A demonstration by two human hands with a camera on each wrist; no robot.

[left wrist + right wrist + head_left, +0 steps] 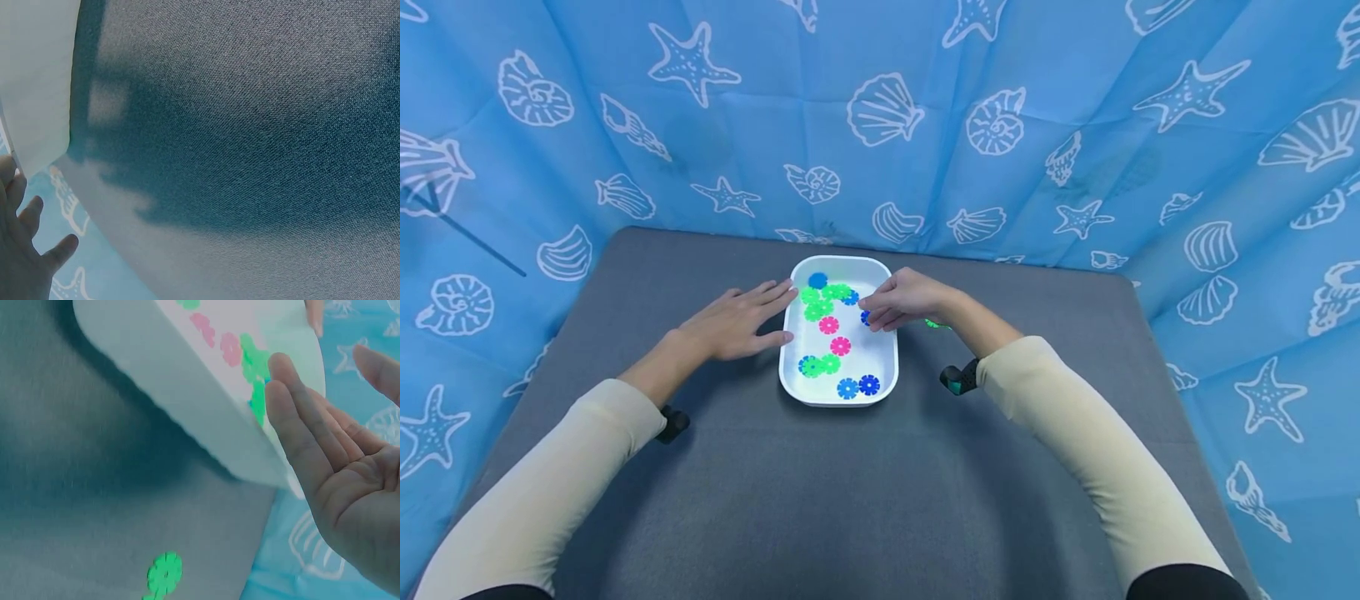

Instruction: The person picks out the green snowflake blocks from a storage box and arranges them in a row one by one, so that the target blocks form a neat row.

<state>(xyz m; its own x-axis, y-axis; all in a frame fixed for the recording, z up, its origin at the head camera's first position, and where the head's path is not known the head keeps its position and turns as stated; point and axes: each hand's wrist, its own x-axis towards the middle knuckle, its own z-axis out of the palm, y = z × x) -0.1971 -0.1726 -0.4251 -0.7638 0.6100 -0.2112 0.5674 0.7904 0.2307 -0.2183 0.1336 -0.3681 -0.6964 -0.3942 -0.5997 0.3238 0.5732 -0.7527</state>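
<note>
Blue curtain cloth (820, 100) printed with white shells and starfish filled the upper frame behind a table draped in dark grey fabric (850, 500). Near the frame's centre sat a white, glossy, round-cornered rectangular tray (867, 358), its long axis running almost straight up and down the head view. Flat notched plastic-looking discs (840, 346) lay scattered inside: greens bunched toward the upper left, two pinks around the middle, a green overlapping a blue at lower left, two blues side by side at lower right. Left of the tray, the left hand (737, 323) pointed right, its fingers spread and thumb apart, fingertips at the tray's left rim. Across the right rim reached the right hand (906, 300), fingers slightly bent and close together, thumb apart in the wrist view. Just beside these fingertips showed a dark blue disc (864, 317); whether they touched it, I cannot tell. Right of the tray, a bright green notched disc (165, 575) lay on the fabric.
</note>
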